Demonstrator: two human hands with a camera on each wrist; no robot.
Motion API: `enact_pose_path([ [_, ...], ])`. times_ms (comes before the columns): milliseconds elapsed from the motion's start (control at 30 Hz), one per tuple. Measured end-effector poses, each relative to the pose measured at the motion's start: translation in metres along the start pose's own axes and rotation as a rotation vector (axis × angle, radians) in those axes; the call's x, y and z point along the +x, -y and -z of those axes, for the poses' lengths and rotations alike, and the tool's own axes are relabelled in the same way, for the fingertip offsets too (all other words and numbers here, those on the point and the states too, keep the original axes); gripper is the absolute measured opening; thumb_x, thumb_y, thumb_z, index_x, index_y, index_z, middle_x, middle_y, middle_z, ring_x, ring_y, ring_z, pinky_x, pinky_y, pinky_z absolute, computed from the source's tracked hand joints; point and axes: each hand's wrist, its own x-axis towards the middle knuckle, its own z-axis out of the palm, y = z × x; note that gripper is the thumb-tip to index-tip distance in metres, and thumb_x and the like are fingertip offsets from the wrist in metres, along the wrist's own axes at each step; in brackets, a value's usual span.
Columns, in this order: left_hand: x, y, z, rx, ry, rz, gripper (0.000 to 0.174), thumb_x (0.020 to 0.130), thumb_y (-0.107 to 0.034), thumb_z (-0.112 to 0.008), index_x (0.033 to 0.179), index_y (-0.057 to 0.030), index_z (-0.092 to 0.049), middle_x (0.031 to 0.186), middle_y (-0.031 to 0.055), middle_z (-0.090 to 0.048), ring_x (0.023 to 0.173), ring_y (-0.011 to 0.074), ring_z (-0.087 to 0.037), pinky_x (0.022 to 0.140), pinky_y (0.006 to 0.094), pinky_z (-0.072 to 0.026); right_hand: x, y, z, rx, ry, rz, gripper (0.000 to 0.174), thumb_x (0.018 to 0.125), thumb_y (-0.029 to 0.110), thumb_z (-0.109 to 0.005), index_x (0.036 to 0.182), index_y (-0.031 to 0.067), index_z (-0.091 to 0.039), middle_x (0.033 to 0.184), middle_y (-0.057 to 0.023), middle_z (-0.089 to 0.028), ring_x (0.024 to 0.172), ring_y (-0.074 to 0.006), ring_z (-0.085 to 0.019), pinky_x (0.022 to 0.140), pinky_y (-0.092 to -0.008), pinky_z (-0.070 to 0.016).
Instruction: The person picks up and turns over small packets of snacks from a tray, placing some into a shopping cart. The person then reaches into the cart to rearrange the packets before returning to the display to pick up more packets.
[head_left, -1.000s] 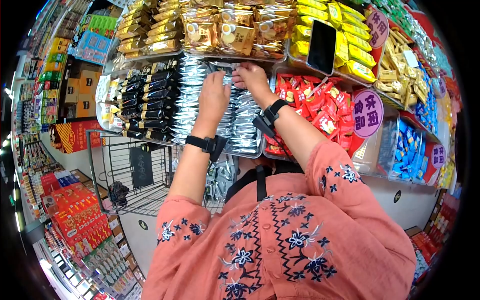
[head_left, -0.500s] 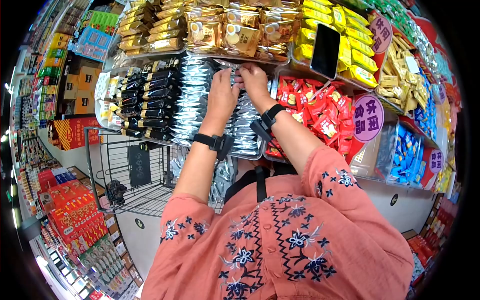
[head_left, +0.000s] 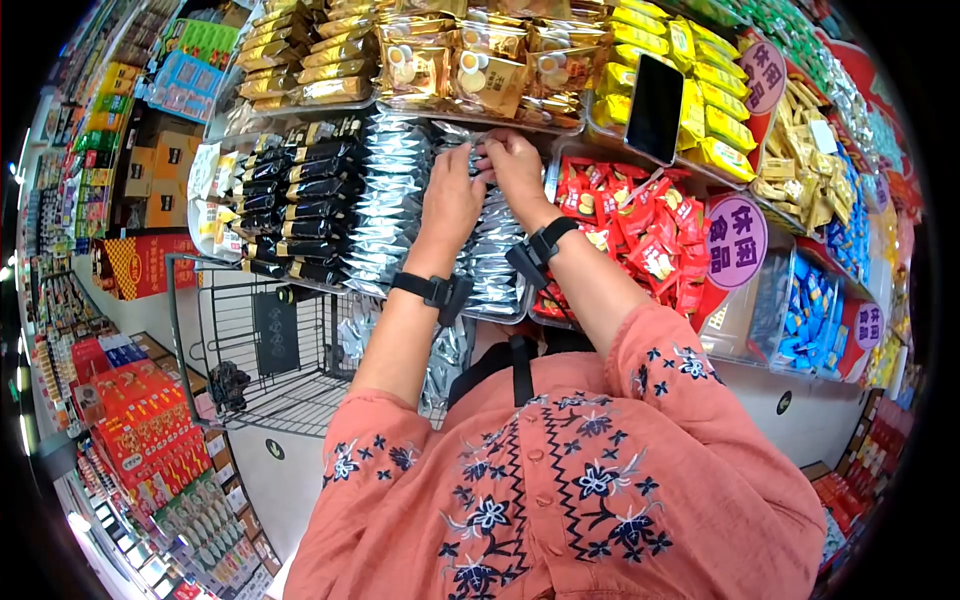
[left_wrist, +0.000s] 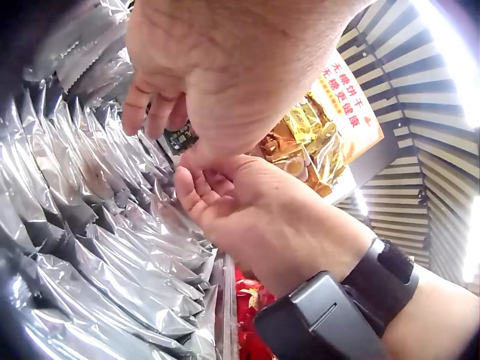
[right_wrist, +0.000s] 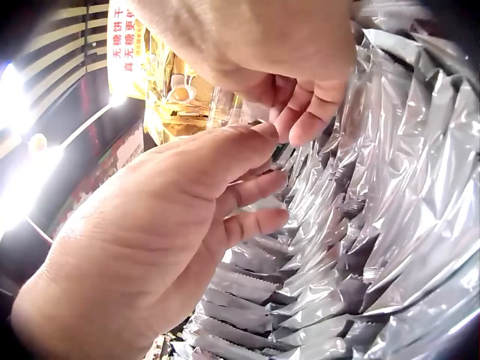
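Both hands meet at the far end of a bin of silver packets [head_left: 385, 190]. The fingers of my left hand [head_left: 452, 205] and right hand [head_left: 517, 172] are curled, with their fingertips close together. Between them they pinch a silver packet [head_left: 455, 131], mostly hidden by the fingers. In the left wrist view, more silver packets [left_wrist: 112, 247] stand on edge in tight rows beside the hands. From the right wrist, the left thumb and finger reach the right hand's fingertips, over the packet rows [right_wrist: 322, 262].
Black packets [head_left: 310, 200] lie left of the silver ones, red packets [head_left: 650, 225] to the right. Gold packets [head_left: 490, 70] fill the bin behind; a dark phone-like screen [head_left: 655, 108] stands before yellow packets [head_left: 715, 110]. Below left is a wire cart [head_left: 275, 350].
My left hand has moved right, closer to the right hand, which shifts slightly right. Both stay at the far end of the silver packets. The head view has turned slightly.
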Motion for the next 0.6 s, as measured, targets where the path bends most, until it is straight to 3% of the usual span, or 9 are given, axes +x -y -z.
enact_pose_path([
  [333,-0.003,0.003,0.001,0.010,0.029,0.039,0.054,0.087,-0.008,-0.064,0.137,0.0027,-0.046,0.129,0.0248,-0.054,0.120,0.0422,-0.054,0.100,0.0449,-0.0471,0.002,-0.002,0.003,-0.012,0.031,0.010,0.026,0.096,0.011,-0.053,0.115,-0.0055,-0.060,0.093,-0.0115,-0.069,0.073,-0.0160,-0.067,0.061,-0.0283,-0.0563],
  [600,0.012,0.001,-0.002,0.041,0.006,0.059,0.051,0.089,-0.012,-0.065,0.134,0.0006,-0.046,0.128,0.0236,-0.054,0.116,0.0438,-0.055,0.094,0.0470,-0.0499,-0.005,-0.004,-0.002,0.018,-0.015,0.027,0.035,0.098,0.013,-0.054,0.128,-0.0057,-0.053,0.109,-0.0140,-0.067,0.080,-0.0172,-0.066,0.066,-0.0294,-0.0565],
])
